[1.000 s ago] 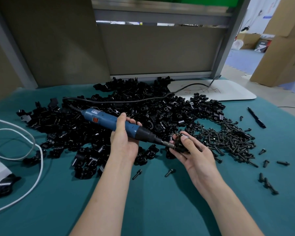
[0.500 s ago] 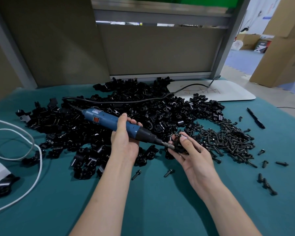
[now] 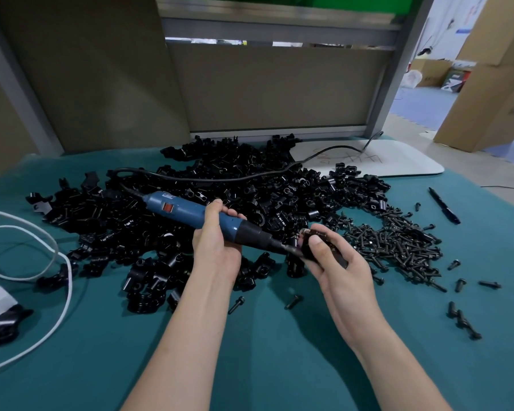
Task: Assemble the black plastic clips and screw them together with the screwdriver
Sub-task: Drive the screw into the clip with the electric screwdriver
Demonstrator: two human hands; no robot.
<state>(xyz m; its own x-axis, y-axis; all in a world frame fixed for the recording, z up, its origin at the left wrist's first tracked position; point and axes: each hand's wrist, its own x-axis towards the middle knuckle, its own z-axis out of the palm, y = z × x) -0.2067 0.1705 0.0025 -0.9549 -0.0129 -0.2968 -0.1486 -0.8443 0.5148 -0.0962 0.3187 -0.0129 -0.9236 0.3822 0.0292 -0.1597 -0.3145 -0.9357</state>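
Clip [image 3: 311, 250] in play: one black piece is pinched between the thumb and curled fingers of the right hand [image 3: 340, 272], at the near edge of the big heap of clips [image 3: 250, 191], which is far too tangled to be counted. One blue screwdriver [image 3: 187, 210] is gripped round its barrel by the left hand [image 3: 217, 250], and its tip is set against the held clip. One black cord [image 3: 220, 178] is trailed from its rear across the heap. A pile of screws [image 3: 398, 244], also past counting, is spread to the right. Two loose screws [image 3: 236, 304] are seen just in front of the hands on the green table cover [image 3: 279, 360]. One pen [image 3: 444, 205] is laid at the far right. One white cable [image 3: 67, 280] is cut off at the left edge. Most of the held clip is hidden by the fingers, so it cannot be told whether a screw is seated in it.
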